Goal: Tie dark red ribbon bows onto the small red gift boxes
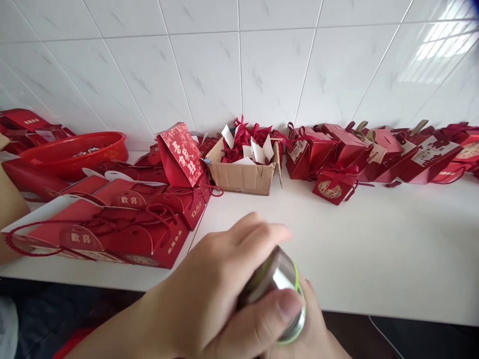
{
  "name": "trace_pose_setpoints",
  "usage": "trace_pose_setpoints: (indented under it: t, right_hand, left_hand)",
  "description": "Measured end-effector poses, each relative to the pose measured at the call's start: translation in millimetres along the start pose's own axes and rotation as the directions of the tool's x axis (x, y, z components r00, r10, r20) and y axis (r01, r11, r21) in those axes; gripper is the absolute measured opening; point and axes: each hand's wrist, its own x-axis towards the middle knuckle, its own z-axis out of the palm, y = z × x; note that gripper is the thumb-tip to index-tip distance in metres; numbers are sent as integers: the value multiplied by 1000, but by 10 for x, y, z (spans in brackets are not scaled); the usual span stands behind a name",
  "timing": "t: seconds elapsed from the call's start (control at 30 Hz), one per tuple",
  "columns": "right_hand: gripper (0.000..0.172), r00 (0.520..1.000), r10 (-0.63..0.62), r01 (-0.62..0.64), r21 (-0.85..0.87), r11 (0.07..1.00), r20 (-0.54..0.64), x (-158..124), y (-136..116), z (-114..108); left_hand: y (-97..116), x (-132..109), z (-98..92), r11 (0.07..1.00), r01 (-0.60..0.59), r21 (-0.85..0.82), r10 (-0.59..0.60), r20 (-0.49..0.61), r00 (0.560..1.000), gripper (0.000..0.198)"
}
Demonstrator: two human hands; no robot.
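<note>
My left hand (pixel 228 289) is wrapped round a dark, glossy bottle (pixel 279 279) with lime-green rings, held tilted above the counter's front edge. Its thumb lies across the near side of the bottle. My right hand (pixel 316 319) is behind and to the right, against the lower end of the bottle; its fingers are hidden, and so is much of the bottle.
Red gift boxes (pixel 149 234) with cord handles cover the left counter. Behind them stand a red basin (pixel 108 144) and an open cardboard box (pixel 243 179) of ribbons and cards. More ribboned boxes (pixel 333 187) line the tiled wall. Another person's arm (pixel 7 199) shows at left.
</note>
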Motion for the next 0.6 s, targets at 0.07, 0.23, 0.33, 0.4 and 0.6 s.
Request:
trace_pose_setpoints:
  t: [0.07, 0.23, 0.33, 0.4, 0.6]
  right_hand:
    - [62, 997, 41, -36, 80, 996, -70, 12, -40, -9]
    - [57, 987, 73, -33, 255, 966, -146, 34, -261, -176]
    - [34, 989, -19, 71, 365, 928, -145, 67, -423, -296]
    - [24, 970, -145, 218, 439, 872, -194, 103, -513, -333]
    - [28, 820, -418, 543, 299, 785, -391, 243, -617, -312]
  left_hand:
    - [2, -3, 9, 980, 111, -163, -121, -53, 991, 29]
    - [-56, -88, 45, 616, 377, -692, -507, 19, 862, 48]
    - [-88, -149, -8, 456, 368, -811, -581, 42, 813, 49]
    - [-88, -172, -49, 387, 359, -850, -599, 65, 798, 46]
    - [-20, -203, -51, 319, 340, -885, -684, 34, 729, 46]
